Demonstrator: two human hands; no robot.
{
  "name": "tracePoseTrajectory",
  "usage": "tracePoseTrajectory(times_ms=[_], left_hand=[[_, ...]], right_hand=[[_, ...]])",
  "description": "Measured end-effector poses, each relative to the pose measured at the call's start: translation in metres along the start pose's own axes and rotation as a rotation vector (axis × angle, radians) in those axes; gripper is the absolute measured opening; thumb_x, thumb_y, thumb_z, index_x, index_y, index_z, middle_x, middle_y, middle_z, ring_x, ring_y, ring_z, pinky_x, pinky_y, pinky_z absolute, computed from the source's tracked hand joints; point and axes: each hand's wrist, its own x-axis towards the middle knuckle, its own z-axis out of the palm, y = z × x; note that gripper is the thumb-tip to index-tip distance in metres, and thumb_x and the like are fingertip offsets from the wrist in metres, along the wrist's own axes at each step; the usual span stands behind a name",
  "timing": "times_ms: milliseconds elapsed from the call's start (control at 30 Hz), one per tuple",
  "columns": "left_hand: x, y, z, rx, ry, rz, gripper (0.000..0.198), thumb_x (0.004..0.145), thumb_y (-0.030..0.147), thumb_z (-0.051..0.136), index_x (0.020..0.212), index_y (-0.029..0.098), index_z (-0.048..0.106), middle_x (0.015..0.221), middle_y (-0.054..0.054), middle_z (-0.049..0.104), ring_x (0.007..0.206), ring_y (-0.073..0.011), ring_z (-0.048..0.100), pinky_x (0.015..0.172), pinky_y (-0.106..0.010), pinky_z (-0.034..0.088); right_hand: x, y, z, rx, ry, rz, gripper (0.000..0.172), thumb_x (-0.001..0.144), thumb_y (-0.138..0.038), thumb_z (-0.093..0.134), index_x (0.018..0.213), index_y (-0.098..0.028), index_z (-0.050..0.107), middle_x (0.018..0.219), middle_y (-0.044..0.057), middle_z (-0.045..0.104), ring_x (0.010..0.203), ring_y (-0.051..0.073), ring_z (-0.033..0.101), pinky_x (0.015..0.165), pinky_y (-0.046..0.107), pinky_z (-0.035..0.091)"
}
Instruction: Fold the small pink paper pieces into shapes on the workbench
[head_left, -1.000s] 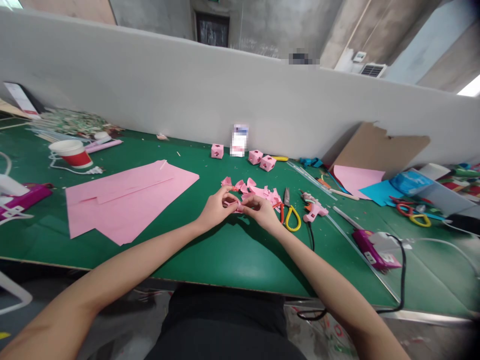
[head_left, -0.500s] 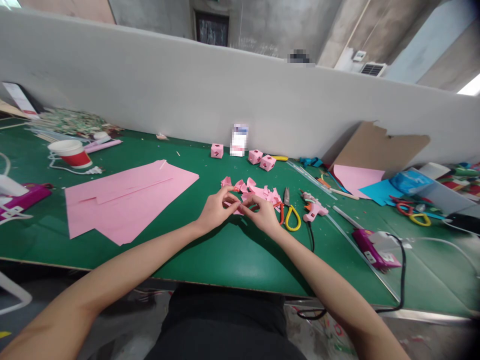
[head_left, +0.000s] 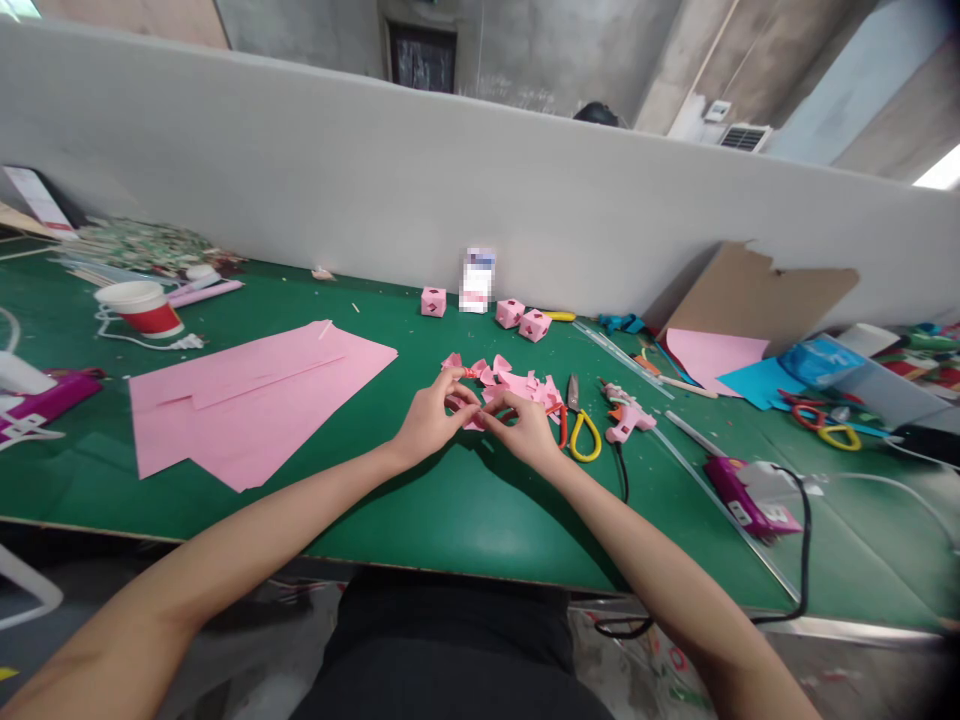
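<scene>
Both my hands meet over the green table, pinching one small folded pink paper piece between them. My left hand grips its left side with curled fingers. My right hand pinches its right side. Just behind the hands lies a heap of cut pink paper pieces. Three finished pink paper cubes stand further back, near the white partition.
A large pink paper sheet lies to the left, a red-and-white cup beyond it. To the right are yellow-handled scissors, a pink glue gun with a black cord, a purple device, cardboard, blue paper and more scissors.
Both hands stay in place; the fingers have shifted slightly on the small pink piece, drawing a little closer together.
</scene>
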Motion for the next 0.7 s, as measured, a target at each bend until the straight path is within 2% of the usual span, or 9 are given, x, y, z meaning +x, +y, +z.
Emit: tracePoseTrajectory(times_ms=[167,367,533,700], left_hand=[[0.0016,0.0004,0.0001,-0.021,0.022,-0.023,0.038,0.081,0.018,0.064,0.115,0.021,0.046,0.084,0.001,0.071,0.077,-0.0141,0.068,0.080,-0.030,0.054],[0.0005,-0.0031,0.0022,-0.082,-0.002,0.056,0.046,0.082,0.026,0.066,0.121,0.020,0.042,0.102,-0.006,0.069,0.094,-0.0168,0.068,0.085,-0.033,0.056],[0.0002,-0.0068,0.0024,-0.061,-0.053,-0.017,0.042,0.083,0.031,0.064,0.119,0.018,0.045,0.102,-0.009,0.070,0.086,-0.0179,0.070,0.077,-0.032,0.059],[-0.0014,-0.0067,0.0035,-0.082,-0.077,-0.036,0.039,0.083,0.027,0.063,0.118,0.018,0.048,0.100,-0.009,0.072,0.089,-0.0192,0.072,0.081,-0.034,0.060]], right_hand=[[0.0008,-0.0004,0.0002,-0.007,0.011,0.006,0.024,0.081,-0.044,0.067,0.080,-0.020,0.068,0.079,0.003,0.072,0.071,0.017,0.066,0.066,0.030,0.051],[0.0017,0.0008,-0.0016,0.025,0.032,0.022,0.024,0.081,-0.043,0.066,0.081,-0.019,0.067,0.078,0.003,0.071,0.072,0.018,0.066,0.066,0.030,0.052],[0.0025,0.0037,0.0001,0.057,0.058,0.037,0.024,0.081,-0.042,0.065,0.082,-0.019,0.067,0.080,0.003,0.070,0.072,0.017,0.066,0.066,0.029,0.052],[0.0026,0.0046,0.0011,0.079,0.052,0.034,0.023,0.081,-0.041,0.066,0.081,-0.018,0.066,0.077,0.003,0.069,0.071,0.016,0.065,0.064,0.028,0.051]])
